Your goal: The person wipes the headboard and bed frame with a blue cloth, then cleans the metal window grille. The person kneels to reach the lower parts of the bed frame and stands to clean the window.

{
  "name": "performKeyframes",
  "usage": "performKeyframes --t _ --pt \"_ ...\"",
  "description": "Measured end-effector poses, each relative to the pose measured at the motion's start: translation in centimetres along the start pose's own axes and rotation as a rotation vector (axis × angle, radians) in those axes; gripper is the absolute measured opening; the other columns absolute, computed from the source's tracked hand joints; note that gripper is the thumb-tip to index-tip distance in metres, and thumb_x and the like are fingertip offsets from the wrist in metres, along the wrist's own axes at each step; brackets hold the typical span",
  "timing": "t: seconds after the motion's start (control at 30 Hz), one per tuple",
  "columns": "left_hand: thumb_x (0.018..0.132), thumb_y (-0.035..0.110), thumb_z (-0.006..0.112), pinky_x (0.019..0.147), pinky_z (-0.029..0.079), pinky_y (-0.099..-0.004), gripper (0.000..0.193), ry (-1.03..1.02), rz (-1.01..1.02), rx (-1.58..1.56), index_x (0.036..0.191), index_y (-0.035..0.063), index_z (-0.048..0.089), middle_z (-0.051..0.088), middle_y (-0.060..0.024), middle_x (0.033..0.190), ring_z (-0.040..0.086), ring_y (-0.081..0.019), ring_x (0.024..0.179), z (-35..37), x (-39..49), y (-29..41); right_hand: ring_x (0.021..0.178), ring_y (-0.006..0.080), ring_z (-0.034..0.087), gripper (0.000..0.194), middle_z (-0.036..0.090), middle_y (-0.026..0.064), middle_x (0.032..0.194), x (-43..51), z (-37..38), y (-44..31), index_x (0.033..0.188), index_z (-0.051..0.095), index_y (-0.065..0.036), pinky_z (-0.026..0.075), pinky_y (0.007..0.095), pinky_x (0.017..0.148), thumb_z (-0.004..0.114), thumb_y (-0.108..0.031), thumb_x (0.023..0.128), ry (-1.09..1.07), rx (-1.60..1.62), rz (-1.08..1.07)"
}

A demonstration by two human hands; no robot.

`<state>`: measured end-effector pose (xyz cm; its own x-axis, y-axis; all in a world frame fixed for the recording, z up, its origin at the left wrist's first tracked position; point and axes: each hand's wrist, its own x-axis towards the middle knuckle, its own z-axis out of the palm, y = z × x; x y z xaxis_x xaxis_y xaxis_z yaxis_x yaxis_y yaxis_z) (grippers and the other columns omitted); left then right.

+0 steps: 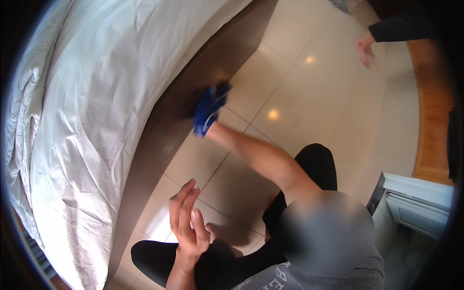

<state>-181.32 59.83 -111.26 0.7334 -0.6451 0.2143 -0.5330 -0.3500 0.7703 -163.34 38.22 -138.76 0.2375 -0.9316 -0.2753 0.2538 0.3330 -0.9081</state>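
Note:
My left hand (188, 221) is bare and raised above my bent, black-clad leg (156, 257). Its fingers are loosely curled and apart, with nothing in them. Across the middle, my right arm reaches towards the dark brown side of the bed base (156, 145). A blue glove or cloth (208, 110) with white lines covers my right hand; its dark far end is blurred and lies by the lower edge of the base. The fingers inside cannot be made out. White bedding (87, 119), wrinkled, hangs over the base's top edge.
Beige floor tiles (290, 83) lie beside the bed. At the upper right are another person's hand (364, 49) and dark sleeve (402, 29). An orange-brown wooden surface (433, 119) runs along the right, above a white frame (417, 188). A blurred round patch covers the lower right.

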Motion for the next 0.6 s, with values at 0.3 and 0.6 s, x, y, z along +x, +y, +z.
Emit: performKeyframes --t 0.3,0.6 --pt "0.108 0.025 0.062 0.089 0.056 -0.0352 0.035 -0.13 -0.75 -0.613 0.138 0.0077 0.064 0.071 -0.01 0.128 0.068 -0.0212 0.115 8.9 -1.4 -15.8 0.11 0.0349 0.064 0.093 0.061 0.0222 0.133 -15.9 -0.9 -13.6 0.158 0.042 -0.002 0.051 0.0478 0.089 0.072 -0.054 0.086 -0.64 -1.423 -0.835" --pt "0.107 0.047 0.052 0.113 0.048 -0.0456 0.056 0.203 -0.533 -1.374 0.147 0.0085 0.059 0.066 -0.0079 0.143 0.063 -0.0248 0.132 8.8 3.2 -22.4 0.101 0.0465 0.067 0.046 0.066 0.0258 0.108 -14.4 -1.6 -14.7 0.121 0.059 -0.004 0.055 0.0529 0.078 0.071 -0.031 0.086 -0.853 -1.21 -0.851"
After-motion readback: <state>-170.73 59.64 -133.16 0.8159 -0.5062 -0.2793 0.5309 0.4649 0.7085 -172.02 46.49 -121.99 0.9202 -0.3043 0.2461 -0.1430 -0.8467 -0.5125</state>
